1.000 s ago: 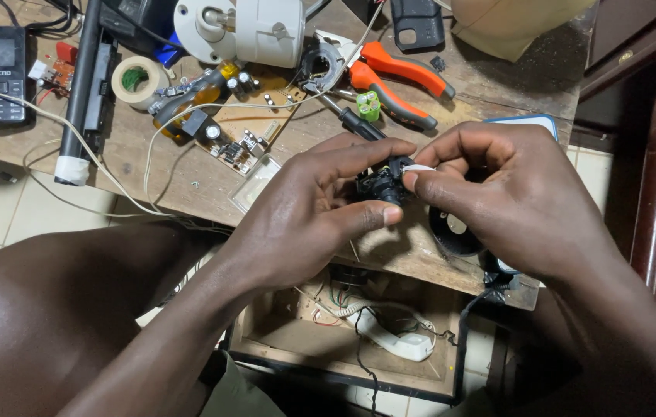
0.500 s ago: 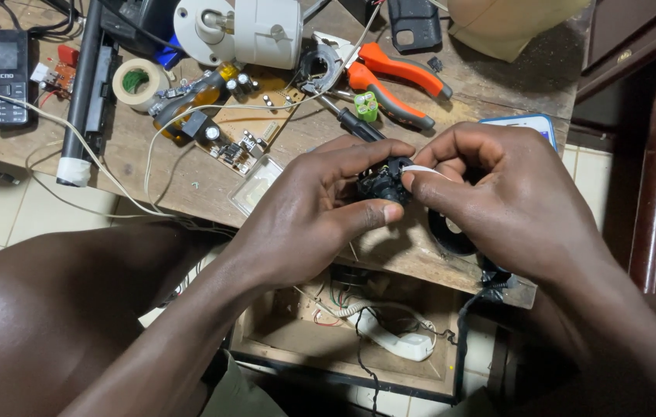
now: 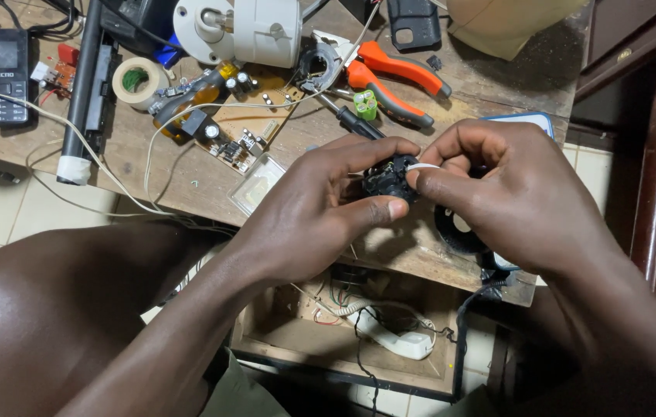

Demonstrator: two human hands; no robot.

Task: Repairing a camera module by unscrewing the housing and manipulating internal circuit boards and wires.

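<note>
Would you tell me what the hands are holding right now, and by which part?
Both hands, left and right, pinch a small black part by its sides between thumbs and fingertips.

Both forearms are bare; olive-green cloth shows at the lap.

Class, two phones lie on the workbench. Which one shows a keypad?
The black phone at the far left edge; the other phone by the orange pliers lies face down.

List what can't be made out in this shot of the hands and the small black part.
- Small black part, head view: mostly covered by fingers of the left hand and right hand; its kind is unclear.
- Black ring: half hidden under the right hand.
- White cylindrical device: cut off by the top edge.
</note>
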